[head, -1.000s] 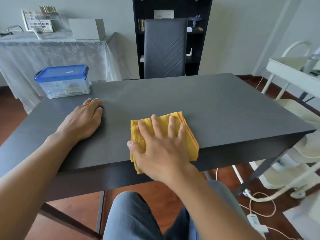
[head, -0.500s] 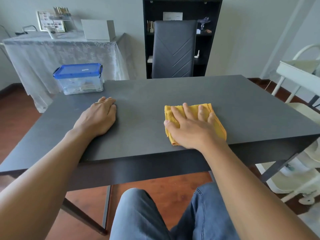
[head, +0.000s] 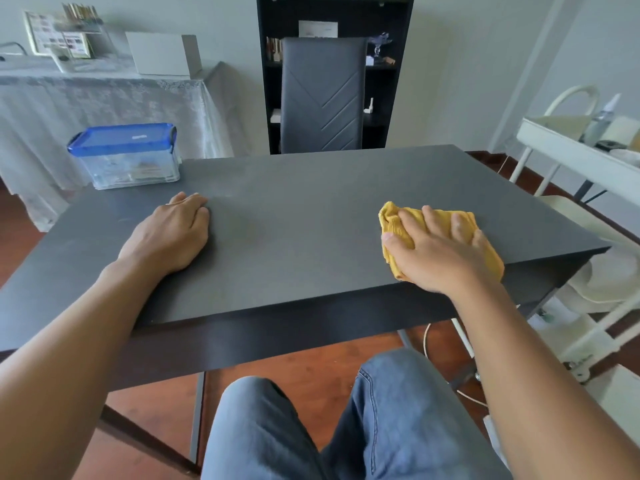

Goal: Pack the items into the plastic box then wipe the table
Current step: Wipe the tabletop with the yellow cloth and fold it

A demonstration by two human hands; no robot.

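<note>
Pressed flat under spread fingers, one yellow cloth point(head: 445, 233) lies bunched beneath the right hand point(head: 438, 252), which pins it near the front right corner of the dark table point(head: 311, 209); the left hand point(head: 169, 233) rests palm-down and holds nothing, well apart toward the left side. One plastic box point(head: 126, 157) with its blue lid on sits at the far left corner, its contents dimly seen through the clear walls, so the packing step looks done and the wiping step is in hand. Judging by the cloth's place at the right edge, the next stroke calls for steady downward pressure and a sweep back across the unwiped middle, with the left hand bracing. Count: two hands, one cloth, one box, one table, one grey chair point(head: 323, 95) beyond it
</note>
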